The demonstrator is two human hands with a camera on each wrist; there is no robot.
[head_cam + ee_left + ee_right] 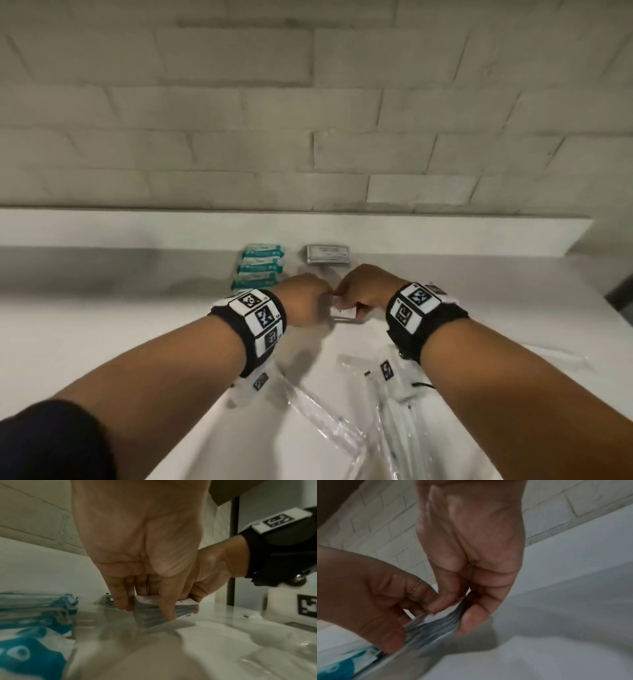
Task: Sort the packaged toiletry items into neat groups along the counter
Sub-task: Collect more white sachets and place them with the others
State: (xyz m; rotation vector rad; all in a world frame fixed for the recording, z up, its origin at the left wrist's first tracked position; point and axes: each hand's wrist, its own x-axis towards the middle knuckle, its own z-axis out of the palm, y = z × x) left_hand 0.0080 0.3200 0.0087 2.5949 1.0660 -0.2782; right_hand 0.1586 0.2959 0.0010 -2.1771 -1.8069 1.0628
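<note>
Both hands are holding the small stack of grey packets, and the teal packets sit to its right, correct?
Not quite. Both the left hand and right hand grip the grey packets, but the teal packets lie to the left, as the head view shows.

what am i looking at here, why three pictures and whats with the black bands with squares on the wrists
No robot here: a person is sorting toiletry packets, filmed by three worn cameras. The wide picture comes from a head camera; the other two come from cameras on the wristbands, looking along each hand. The printed squares are probably tracking markers. On the white counter lie a row of teal packets and, beside it, a pile of grey packets by the wall. The left hand and right hand together pinch a small stack of grey sachets standing on the counter. Clear plastic wrappers lie nearer the person.
</note>
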